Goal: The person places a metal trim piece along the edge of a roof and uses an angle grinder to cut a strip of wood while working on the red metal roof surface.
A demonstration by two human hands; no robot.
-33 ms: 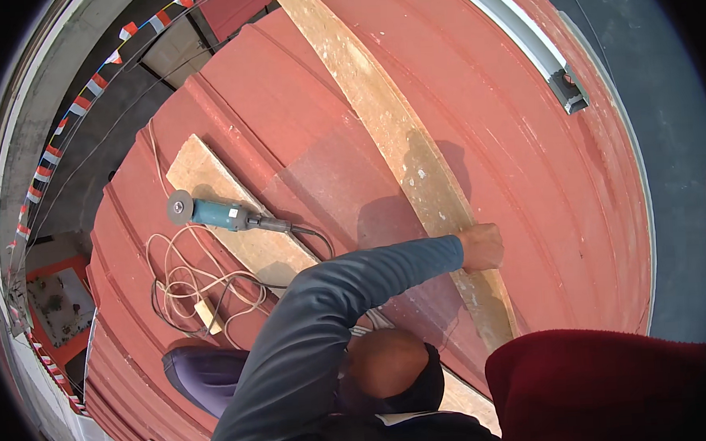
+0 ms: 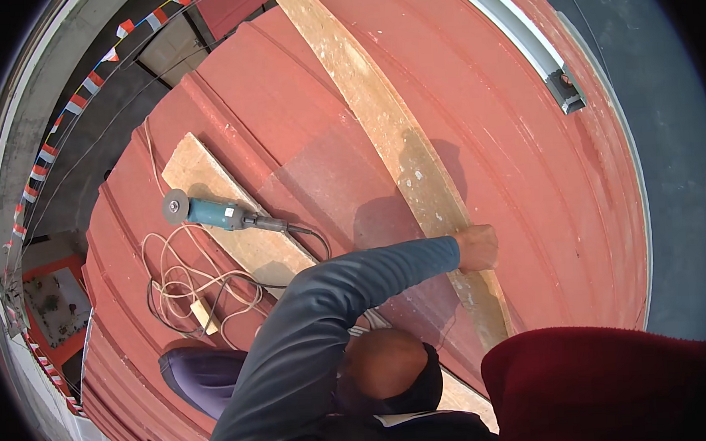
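Observation:
My left arm in a grey-blue sleeve reaches across to the right. My left hand [image 2: 477, 248] is closed over the right edge of a long, worn wooden plank [image 2: 371, 100], its curled fingertips hidden. The plank lies lengthwise on a red ribbed metal roof [image 2: 544, 210]. My right hand does not show. Left of the arm, a teal angle grinder [image 2: 218, 213] with a grey disc rests across a shorter wooden board [image 2: 206, 168]. Its dark cable bends back toward my sleeve.
A coiled pale cord [image 2: 176, 274] with a cream socket block [image 2: 205, 316] lies left of my arm. A white metal channel [image 2: 519, 32] lies at the far right. Red-and-white bunting [image 2: 90, 82] hangs beyond the left roof edge. Maroon cloth [image 2: 601, 383] covers the lower right.

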